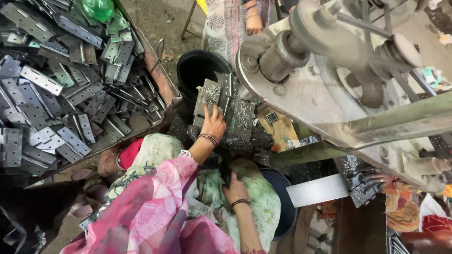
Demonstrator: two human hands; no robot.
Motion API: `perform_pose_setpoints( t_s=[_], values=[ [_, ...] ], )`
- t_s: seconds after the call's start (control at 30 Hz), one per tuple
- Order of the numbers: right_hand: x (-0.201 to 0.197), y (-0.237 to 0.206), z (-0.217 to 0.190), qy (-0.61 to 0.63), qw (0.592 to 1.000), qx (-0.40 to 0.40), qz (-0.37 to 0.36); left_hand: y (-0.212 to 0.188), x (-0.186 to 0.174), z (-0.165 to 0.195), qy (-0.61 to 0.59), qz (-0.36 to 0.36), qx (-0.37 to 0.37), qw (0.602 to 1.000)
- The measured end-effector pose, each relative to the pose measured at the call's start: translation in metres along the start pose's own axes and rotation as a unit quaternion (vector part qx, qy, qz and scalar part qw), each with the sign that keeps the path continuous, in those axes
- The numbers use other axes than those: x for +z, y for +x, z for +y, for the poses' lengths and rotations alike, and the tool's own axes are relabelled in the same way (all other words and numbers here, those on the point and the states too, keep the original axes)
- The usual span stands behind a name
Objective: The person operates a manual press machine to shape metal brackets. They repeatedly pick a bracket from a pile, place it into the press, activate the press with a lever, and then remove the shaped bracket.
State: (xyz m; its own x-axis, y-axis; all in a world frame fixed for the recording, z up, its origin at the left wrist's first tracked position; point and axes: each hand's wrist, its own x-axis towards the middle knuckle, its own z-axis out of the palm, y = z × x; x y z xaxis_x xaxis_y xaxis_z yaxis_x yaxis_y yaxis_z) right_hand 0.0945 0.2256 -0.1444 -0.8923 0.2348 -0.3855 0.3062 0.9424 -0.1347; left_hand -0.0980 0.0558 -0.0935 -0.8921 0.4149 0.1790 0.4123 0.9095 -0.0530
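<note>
Head view; landmark = large grey steel press machine with flywheel and shaft, filling the upper right.

(a) Rusty metal tray, well left of the press, heaped w/ flat grey perforated hinge plates; a green plastic bag lies at its far end.

(b) Black round bucket, just left of the press base, mouth open, contents not visible. A second dark round tub sits below the press, beside the lap.

(c) Another person in patterned cloth stands beyond the bucket, left of the flywheel.

(d) Small stack of grey hinge plates dusted w/ metal shavings, at the press's lower-left foot, touching the bucket's near side.

(e) Left hand: fingers spread flat, resting on top of that stack; nothing clasped, palm pressing down.

(f) Right hand: in the lap below the press, loosely curled round a dark slim object; what it is and how firmly held, cannot tell.

Judgement: plates are thin, sharp-edged, swarf-covered, so a pick-up goes best w/ fingertips on the flat faces, lifting one plate squarely off the stack and keeping skin off edges and shavings.
</note>
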Motion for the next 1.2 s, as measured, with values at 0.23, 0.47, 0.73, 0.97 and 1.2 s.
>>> perform_pose_setpoints(
  t_s=[0.23, 0.47, 0.73, 0.97, 1.2],
  values=[
    [0.012, 0.012, 0.015, -0.018, 0.999, -0.025, 0.023, 0.003, 0.001, -0.001, -0.007, 0.004, 0.003, 1.0],
    [0.094, 0.014, 0.023, 0.039, 0.996, -0.008, 0.078, 0.005, 0.014, -0.003, -0.041, 0.019, 0.005, 0.999],
    [0.063, 0.016, 0.02, 0.059, 0.995, -0.041, 0.068, 0.003, 0.003, -0.01, -0.043, 0.015, -0.007, 0.999],
    [0.02, 0.014, 0.025, -0.018, 0.999, -0.038, 0.027, 0.027, 0.0, -0.014, -0.041, 0.002, -0.027, 0.999],
    [0.095, 0.018, 0.024, 0.053, 0.995, -0.021, 0.078, 0.03, 0.009, -0.019, -0.031, 0.027, -0.024, 0.999]
  ],
)
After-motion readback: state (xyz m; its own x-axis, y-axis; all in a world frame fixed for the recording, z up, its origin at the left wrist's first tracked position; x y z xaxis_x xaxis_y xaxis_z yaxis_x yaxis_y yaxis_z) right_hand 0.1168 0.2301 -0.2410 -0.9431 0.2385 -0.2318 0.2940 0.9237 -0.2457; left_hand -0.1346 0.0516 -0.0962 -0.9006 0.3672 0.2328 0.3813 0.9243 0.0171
